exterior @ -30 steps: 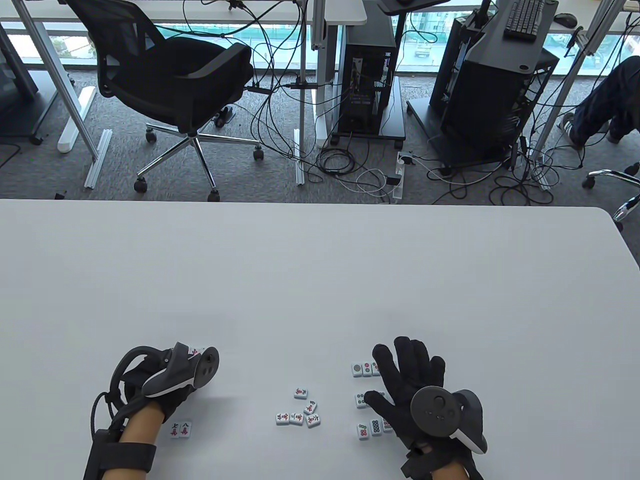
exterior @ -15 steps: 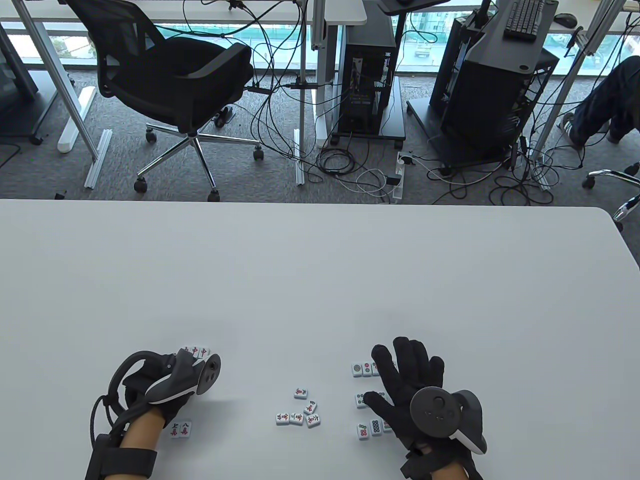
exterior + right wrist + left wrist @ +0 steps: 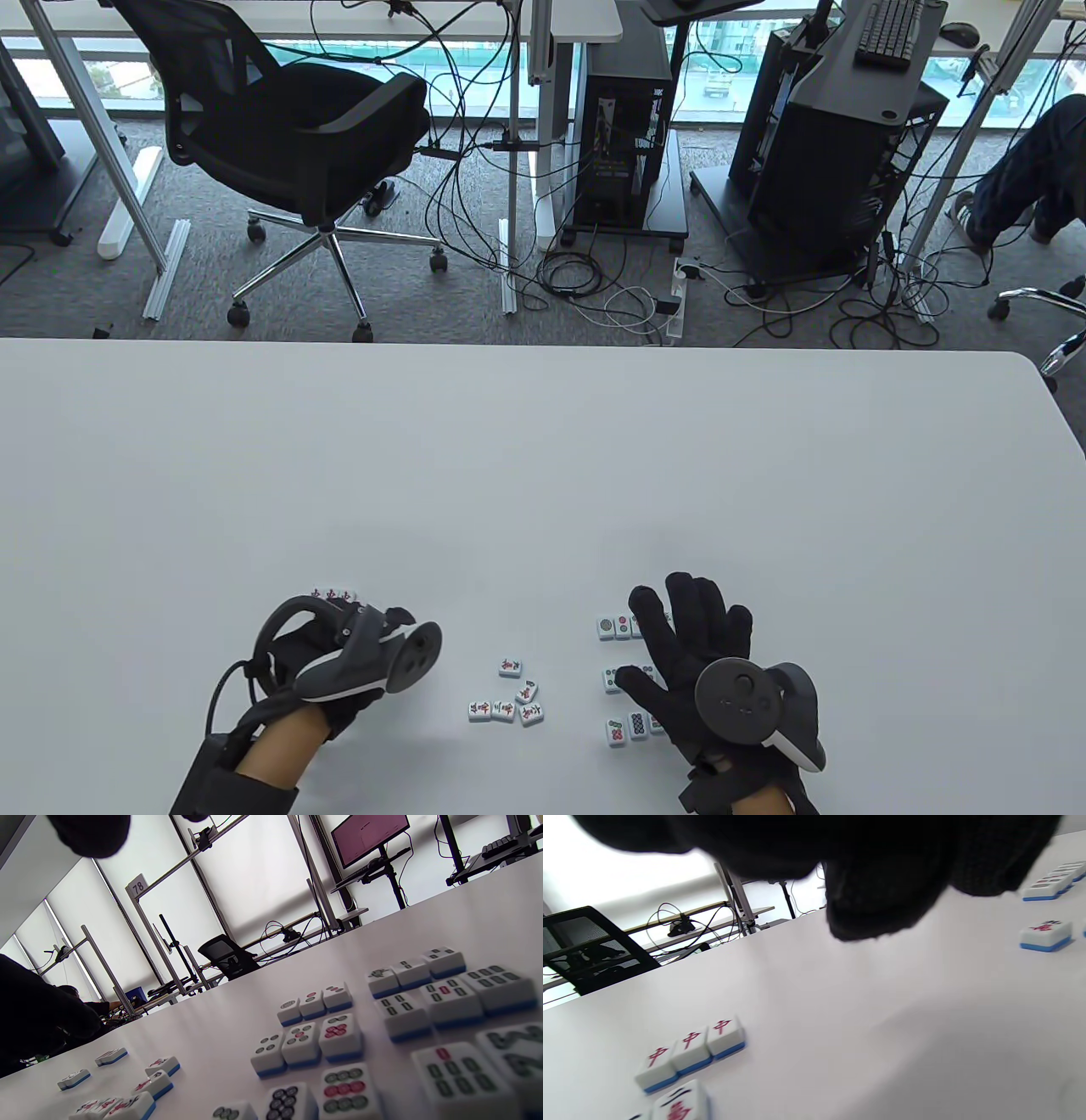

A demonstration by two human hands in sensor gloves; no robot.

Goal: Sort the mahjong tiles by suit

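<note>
On the white table [image 3: 543, 475], table view: loose cluster of white blue-backed mahjong tiles [image 3: 509, 698] between the hands. Black-gloved right hand [image 3: 691, 658] lies flat, fingers spread, over sorted dot tiles [image 3: 612, 627]. Left hand [image 3: 339, 671] at 9 o'clock; finger state cannot be told.

Left wrist view: three red-character tiles [image 3: 691, 1052] in a touching row; fingers hold nothing.

Right wrist view: dot tiles in rows.

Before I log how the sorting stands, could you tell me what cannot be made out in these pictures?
- Table view: the right hand covers most of the sorted tiles beneath it.
- Table view: the left hand and its tracker hide part of the red-character row.
- Table view: loose tiles have faces too small to read.
- Left wrist view: glove blurred; finger pose unclear.
</note>
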